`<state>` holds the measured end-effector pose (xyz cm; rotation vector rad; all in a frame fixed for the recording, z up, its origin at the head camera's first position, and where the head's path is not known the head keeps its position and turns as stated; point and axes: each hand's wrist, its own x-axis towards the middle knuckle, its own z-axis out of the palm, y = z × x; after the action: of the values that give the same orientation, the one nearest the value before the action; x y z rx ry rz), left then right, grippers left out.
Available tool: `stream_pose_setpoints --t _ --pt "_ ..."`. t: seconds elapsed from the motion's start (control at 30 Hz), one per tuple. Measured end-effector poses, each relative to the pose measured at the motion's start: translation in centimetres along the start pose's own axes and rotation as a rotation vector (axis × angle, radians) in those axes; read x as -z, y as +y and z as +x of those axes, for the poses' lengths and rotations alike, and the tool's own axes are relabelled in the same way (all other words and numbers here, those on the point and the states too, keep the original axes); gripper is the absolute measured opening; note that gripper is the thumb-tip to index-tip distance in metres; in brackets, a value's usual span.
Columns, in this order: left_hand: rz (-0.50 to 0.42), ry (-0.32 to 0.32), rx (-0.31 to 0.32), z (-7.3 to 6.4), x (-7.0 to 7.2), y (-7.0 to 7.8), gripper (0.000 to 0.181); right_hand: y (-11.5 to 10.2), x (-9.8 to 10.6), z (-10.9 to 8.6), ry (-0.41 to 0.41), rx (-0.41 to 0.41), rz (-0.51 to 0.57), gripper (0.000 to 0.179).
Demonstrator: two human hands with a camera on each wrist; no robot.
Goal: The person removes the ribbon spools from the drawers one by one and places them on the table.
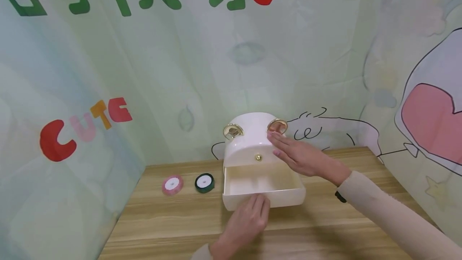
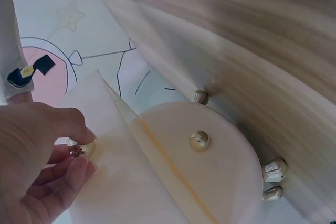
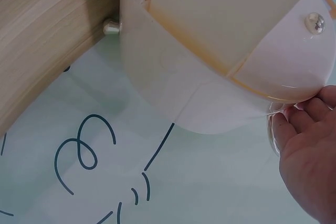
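Observation:
A white, round-topped drawer box [image 1: 254,129] with gold ring ears stands on the wooden table. Its lower drawer [image 1: 288,198] is pulled out, and the bare inside shows in the head view. My left hand [image 1: 250,218] is at the drawer front; in the left wrist view its thumb and fingers pinch the gold drawer knob [image 2: 86,149]. Against the upper right side of the box rests my right hand [image 1: 301,155], fingers straight, by the right gold ear [image 1: 277,125]. A second gold knob [image 1: 258,157] sits on the closed part above the drawer.
Two ribbon rolls lie on the table left of the box: a pink one [image 1: 172,185] and a dark green one [image 1: 204,183]. A printed cloth backdrop [image 1: 180,71] rises right behind the box. Small gold feet [image 2: 274,170] are under the box.

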<state>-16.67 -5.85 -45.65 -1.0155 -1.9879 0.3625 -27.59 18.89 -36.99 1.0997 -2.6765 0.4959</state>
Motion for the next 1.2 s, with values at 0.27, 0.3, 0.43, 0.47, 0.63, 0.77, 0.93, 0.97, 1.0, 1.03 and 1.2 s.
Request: stream_pose_setpoints --t 0.27,0.3,0.43,0.47,0.63,0.77,0.93,0.97,1.0,1.03,1.2 --pt "-0.03 -0.045 0.063 0.8 -1.2 -0.4 0.06 -0.3 0.2 -0.1 -0.029 -0.029 0.01 0.059" --pt "-0.03 -0.046 0.072 0.9 -1.5 -0.4 0.062 -0.3 0.2 -0.1 -0.031 -0.033 0.009 0.059" --pt "-0.02 -0.042 0.105 1.1 -2.4 -0.6 0.065 -0.5 0.1 -0.1 -0.034 -0.044 -0.004 0.059" --pt "-0.016 -0.043 0.113 1.2 -2.6 -0.7 0.065 -0.5 0.1 -0.1 -0.032 -0.043 -0.004 0.059" --pt "-0.006 -0.089 0.126 1.6 -3.3 -1.2 0.049 -0.5 0.3 0.0 -0.027 -0.045 -0.008 0.059" --pt "-0.008 -0.128 0.142 2.0 -3.6 -1.5 0.017 -0.6 0.4 0.0 -0.035 -0.052 -0.009 0.06" --pt "-0.02 -0.14 0.171 2.3 -4.4 -1.8 0.029 -0.6 0.2 0.1 -0.025 -0.034 -0.007 0.059" --pt "-0.024 -0.138 0.175 2.3 -4.5 -1.9 0.029 -0.6 0.2 0.1 -0.024 -0.031 -0.006 0.059" --pt "-0.028 -0.134 0.18 2.4 -4.7 -2.0 0.029 -0.6 0.2 0.1 -0.023 -0.03 -0.008 0.059" --pt "-0.028 -0.127 0.182 2.4 -4.9 -2.0 0.028 -0.6 0.2 0.1 -0.019 -0.025 -0.008 0.059" --pt "-0.02 -0.077 0.2 2.7 -5.9 -2.3 0.023 -0.6 0.2 0.0 -0.006 -0.016 -0.013 0.058"
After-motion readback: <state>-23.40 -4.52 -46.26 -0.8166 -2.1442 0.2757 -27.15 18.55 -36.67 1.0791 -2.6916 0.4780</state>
